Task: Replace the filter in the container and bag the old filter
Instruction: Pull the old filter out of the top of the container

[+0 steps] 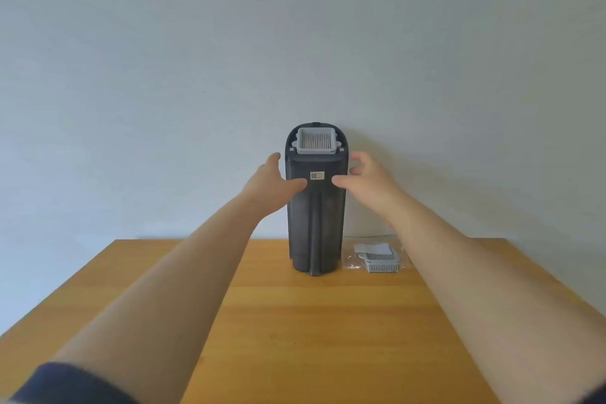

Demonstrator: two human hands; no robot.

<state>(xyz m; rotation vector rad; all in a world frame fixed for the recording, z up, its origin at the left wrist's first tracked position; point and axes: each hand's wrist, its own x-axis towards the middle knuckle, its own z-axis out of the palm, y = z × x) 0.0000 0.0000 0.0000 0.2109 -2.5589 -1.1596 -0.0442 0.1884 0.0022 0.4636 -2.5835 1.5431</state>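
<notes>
A tall dark grey container (315, 223) stands upright at the far edge of the wooden table (295, 321). A pale grey pleated filter (317, 140) sits in its top. My left hand (275, 180) reaches to the container's left side, fingers spread, thumb across the front near a small white label (317, 175). On the right side my right hand (360, 175) hovers with curled, parted fingers. Whether either hand touches the container is unclear. A second grey filter (382, 262) lies in a clear plastic bag (354, 261) on the table, right of the container's base.
A plain pale wall (295, 43) rises directly behind the table and the container. A thin cable (370, 235) runs along the table's back edge at the right. Bare wood stretches from the container toward me.
</notes>
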